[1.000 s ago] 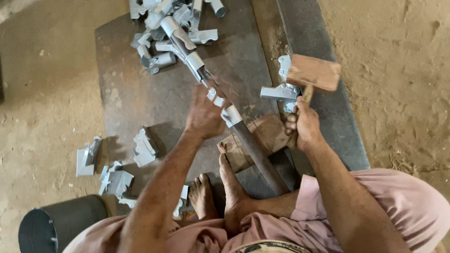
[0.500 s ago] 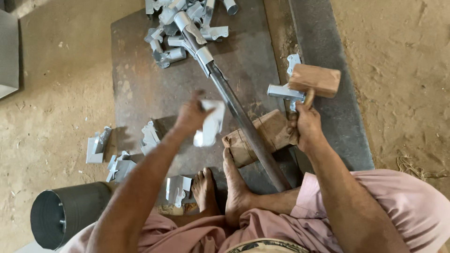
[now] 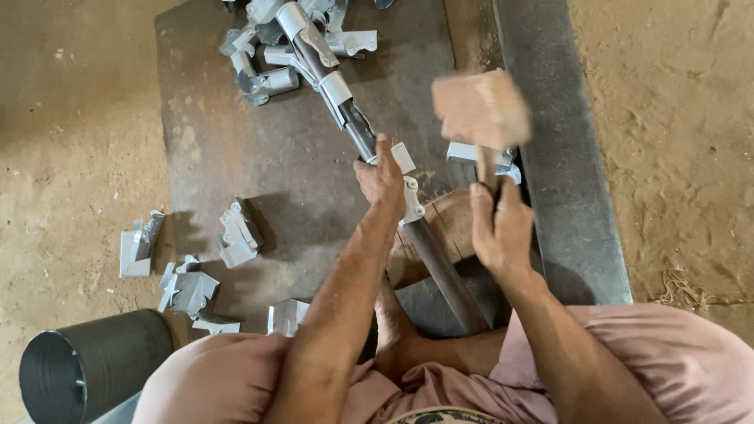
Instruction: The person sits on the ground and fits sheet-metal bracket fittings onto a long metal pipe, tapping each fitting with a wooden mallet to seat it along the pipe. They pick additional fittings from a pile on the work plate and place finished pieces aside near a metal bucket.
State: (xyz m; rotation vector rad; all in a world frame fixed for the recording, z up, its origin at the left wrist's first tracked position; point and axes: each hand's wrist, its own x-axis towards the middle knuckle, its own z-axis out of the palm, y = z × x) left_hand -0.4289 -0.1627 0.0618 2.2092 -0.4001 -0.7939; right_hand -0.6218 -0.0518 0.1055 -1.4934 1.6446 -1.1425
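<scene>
My left hand (image 3: 382, 177) presses a bent grey sheet-metal piece (image 3: 408, 188) onto a long dark steel pipe (image 3: 440, 271) that runs diagonally over a rusty steel plate (image 3: 275, 157). My right hand (image 3: 499, 228) grips the handle of a wooden mallet (image 3: 481, 110), raised and blurred above the pipe. The pipe rests on a wooden block (image 3: 455, 228), with my bare foot (image 3: 389, 314) beside it.
A heap of grey metal clips (image 3: 271, 55) lies at the pipe's far end. Loose folded pieces (image 3: 236, 235) sit left on the plate and on the dirt (image 3: 137, 247). A dark metal cylinder (image 3: 86, 365) stands at bottom left. A steel beam (image 3: 558, 149) runs along the right.
My left hand has carried a metal piece from the left side up onto the pipe. My right hand has lifted the mallet off the plate and raised it.
</scene>
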